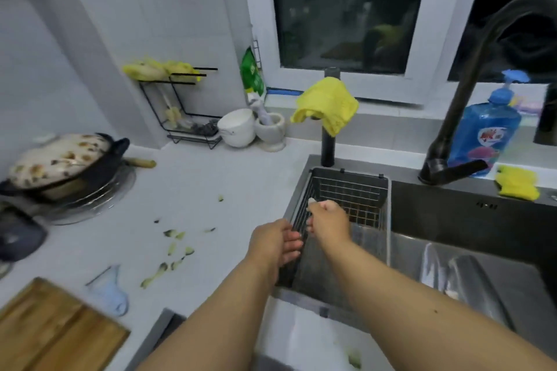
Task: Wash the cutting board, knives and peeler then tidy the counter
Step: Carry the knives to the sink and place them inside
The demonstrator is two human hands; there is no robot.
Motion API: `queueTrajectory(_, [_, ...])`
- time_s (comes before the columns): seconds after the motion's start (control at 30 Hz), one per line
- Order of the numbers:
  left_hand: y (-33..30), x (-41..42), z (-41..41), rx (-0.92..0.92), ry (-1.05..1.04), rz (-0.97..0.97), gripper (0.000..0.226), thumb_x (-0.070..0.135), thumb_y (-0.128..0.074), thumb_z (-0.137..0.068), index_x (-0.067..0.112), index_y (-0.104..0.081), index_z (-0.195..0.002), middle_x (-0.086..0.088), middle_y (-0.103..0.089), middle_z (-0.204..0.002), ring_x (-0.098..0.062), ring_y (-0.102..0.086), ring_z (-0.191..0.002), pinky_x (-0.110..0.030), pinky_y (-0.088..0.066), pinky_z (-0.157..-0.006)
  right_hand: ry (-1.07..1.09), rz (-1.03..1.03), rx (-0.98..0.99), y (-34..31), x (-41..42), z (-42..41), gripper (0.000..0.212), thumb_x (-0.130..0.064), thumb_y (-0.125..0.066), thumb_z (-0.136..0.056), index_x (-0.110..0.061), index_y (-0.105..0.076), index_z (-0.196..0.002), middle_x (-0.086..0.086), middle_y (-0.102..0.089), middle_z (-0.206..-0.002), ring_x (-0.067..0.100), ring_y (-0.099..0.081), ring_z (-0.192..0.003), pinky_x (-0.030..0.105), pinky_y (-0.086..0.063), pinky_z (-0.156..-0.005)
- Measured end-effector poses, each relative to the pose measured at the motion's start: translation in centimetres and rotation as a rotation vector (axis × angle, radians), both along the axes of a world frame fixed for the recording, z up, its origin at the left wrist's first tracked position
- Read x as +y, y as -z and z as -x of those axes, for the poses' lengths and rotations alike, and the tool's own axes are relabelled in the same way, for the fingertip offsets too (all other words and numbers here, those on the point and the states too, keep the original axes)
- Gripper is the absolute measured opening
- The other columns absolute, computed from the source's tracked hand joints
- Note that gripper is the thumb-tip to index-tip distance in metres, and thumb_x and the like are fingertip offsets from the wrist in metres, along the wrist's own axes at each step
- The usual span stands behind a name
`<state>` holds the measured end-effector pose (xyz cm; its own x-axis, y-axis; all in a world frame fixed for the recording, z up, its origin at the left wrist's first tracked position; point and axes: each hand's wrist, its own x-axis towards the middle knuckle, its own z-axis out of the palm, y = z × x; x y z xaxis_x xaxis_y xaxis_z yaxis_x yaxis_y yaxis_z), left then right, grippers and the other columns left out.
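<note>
Hands first: your right hand (pixel 328 221) is closed around a small pale object over the wire basket (pixel 352 190) hanging in the sink (pixel 470 220); blur makes it hard to say whether that is the peeler's handle or something else. Your left hand (pixel 275 245) is half open at the basket's near edge, fingers loosely curled and holding nothing that shows. The cutting board (pixel 51 328) lies unwashed at the near left corner of the counter (pixel 211 190), with green peelings (pixel 174 250) scattered between it and the sink. No knife can be picked out for certain. If you are setting the pale item down, steady the basket with your left hand and lower it flat so it cannot slip through the wires. Then probably fetch the board, and sweep the peelings together before wiping.
</note>
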<state>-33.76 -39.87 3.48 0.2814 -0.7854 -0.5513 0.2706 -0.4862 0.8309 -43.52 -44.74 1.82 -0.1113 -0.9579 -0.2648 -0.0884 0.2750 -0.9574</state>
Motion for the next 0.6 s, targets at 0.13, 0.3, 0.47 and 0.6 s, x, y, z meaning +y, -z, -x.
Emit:
queueTrajectory(0.13, [-0.5,3.5,-7.4,-0.004,-0.156,0.002,0.016,0.017,-0.052,-0.093,0.005,-0.062,-0.095,-0.013,-0.067,-0.087,-0.023,-0.065,-0.074,-0.031,-0.054,-0.063,-0.164,-0.032,-0.052,-0.8,2.3,-7.8,0.026,-0.029,-0.051,-0.096,-0.013,-0.055,-0.076,0.004,-0.056,-0.064,0.018,-0.053,-0.058,0.027,-0.043,-0.054])
queueTrajectory(0.3, [-0.1,7.8,-15.4,0.000,-0.373,-0.008,0.017,0.016,-0.050,-0.093,0.004,-0.061,-0.089,-0.011,-0.064,-0.079,-0.023,-0.062,-0.067,-0.030,-0.051,-0.059,-0.380,-0.094,-0.015,-0.7,5.5,-16.2,0.033,-0.037,-0.046,-0.097,-0.013,-0.056,-0.077,0.005,-0.058,-0.070,0.018,-0.053,-0.059,0.028,-0.042,-0.060])
queueTrajectory(0.47, [0.7,11.7,-22.0,0.007,-0.566,-0.014,0.020,0.025,-0.049,-0.096,0.011,-0.057,-0.106,-0.005,-0.057,-0.083,-0.022,-0.059,-0.075,-0.037,-0.052,-0.080,-0.630,-0.215,0.037,-0.2,8.9,-24.1,0.047,-0.048,-0.033,-0.099,-0.008,-0.059,-0.100,0.006,-0.059,-0.086,0.018,-0.054,-0.073,0.028,-0.043,-0.065])
queueTrajectory(0.6, [0.7,13.6,-25.3,0.096,-0.594,-0.024,0.030,0.037,-0.047,-0.098,0.020,-0.048,-0.122,-0.011,-0.057,-0.096,-0.019,-0.060,-0.081,-0.034,-0.053,-0.070,-0.752,-0.262,0.111,0.4,11.0,-28.9,0.065,-0.057,-0.022,-0.098,-0.009,-0.054,-0.127,0.012,-0.056,-0.124,0.026,-0.053,-0.115,0.039,-0.043,-0.100])
